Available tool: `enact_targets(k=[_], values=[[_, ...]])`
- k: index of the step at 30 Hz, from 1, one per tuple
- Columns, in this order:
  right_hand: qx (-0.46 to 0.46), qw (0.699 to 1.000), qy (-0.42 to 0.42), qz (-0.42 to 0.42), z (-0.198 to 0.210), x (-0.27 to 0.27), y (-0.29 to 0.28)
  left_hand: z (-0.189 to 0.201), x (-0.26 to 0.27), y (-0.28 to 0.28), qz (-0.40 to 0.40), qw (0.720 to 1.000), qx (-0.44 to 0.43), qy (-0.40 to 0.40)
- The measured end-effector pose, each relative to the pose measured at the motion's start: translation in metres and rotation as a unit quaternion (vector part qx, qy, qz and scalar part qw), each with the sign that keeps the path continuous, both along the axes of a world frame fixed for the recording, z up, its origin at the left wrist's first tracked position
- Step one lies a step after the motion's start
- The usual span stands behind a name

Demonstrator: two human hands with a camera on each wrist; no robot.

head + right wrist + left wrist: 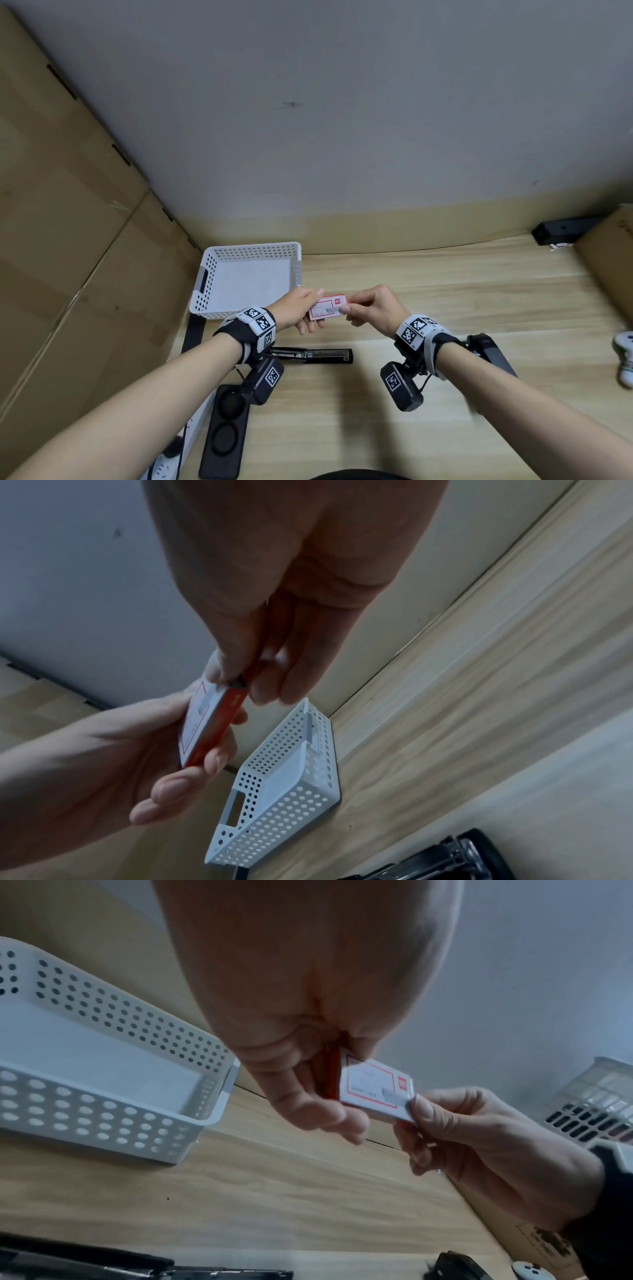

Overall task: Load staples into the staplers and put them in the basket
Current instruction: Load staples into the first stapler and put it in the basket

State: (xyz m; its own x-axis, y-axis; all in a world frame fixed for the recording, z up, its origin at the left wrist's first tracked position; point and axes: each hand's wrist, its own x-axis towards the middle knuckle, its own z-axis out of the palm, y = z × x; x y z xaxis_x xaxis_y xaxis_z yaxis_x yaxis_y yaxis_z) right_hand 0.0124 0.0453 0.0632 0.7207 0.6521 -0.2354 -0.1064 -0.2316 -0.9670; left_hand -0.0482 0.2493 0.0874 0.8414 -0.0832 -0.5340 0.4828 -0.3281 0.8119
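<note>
A small red-and-white staple box (327, 308) is held above the wooden table (445, 291), gripped at its left end by the left hand (297, 308) and pinched at its right edge by the right hand (373, 308). Just behind, the white perforated basket (209, 274) is set against the wall. A black stapler (313, 355) lies open nearer the body, with bare tabletop to the right.

- Staple box (327, 308): printed text too small to read; contents not visible; its left end is covered by the left hand (297, 310).
- Black stapler (313, 355) on the table (445, 301): left end hidden behind the left wrist camera; staple channel unclear.
- White object (624, 356): cut off at right edge, unidentifiable.
- Black device (561, 230), far right: partly hidden by cardboard.
</note>
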Motion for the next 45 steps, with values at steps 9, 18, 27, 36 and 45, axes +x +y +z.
enact_targets(k=[9, 18, 27, 36, 45], values=[[-0.006, 0.994, 0.08, -0.074, 0.005, 0.002, 0.002, -0.006, 0.011, -0.005, 0.027, 0.991, 0.118, -0.063], [-0.004, 0.992, 0.102, -0.069, -0.001, 0.001, -0.003, -0.014, 0.004, -0.017, -0.116, 0.9, 0.351, -0.233], [-0.038, 0.985, 0.126, -0.108, -0.02, 0.001, -0.019, -0.027, 0.003, -0.017, -0.172, 0.876, 0.414, -0.176], [-0.041, 0.977, 0.168, -0.127, -0.043, 0.007, -0.034, -0.044, 0.006, -0.024, -0.192, 0.886, 0.405, -0.117], [-0.07, 0.975, 0.153, -0.148, -0.072, 0.012, -0.041, -0.067, 0.015, -0.032, -0.205, 0.894, 0.387, -0.093]])
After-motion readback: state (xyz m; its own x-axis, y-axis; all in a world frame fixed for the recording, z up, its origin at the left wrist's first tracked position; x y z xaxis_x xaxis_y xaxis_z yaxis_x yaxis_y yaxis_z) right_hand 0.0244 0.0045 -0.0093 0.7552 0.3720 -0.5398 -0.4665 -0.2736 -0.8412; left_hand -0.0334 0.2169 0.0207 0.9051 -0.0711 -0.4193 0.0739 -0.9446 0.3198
